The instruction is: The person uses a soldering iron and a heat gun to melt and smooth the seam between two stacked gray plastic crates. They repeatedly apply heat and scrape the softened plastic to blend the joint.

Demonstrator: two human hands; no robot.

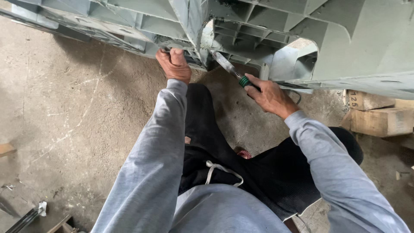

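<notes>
Screwdriver [233, 71] gripped in right hand [269, 96], blade reaching up-left.

Bare grey concrete floor [77, 129], dusty, with pale scratch marks. Stacked pale wooden blocks [379, 114] lie on it at right, under the edge of the big grey ribbed plastic pallet [302, 30]. A wood scrap [6, 149] sits at left edge; dark metal strips with a white scrap [30, 215] lie bottom left.

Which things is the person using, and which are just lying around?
In use:
grey plastic frame, gripped by the left hand
chisel-like tool, held by the right hand

Lying about:
wooden blocks
scrap of wood
metal bars
</notes>
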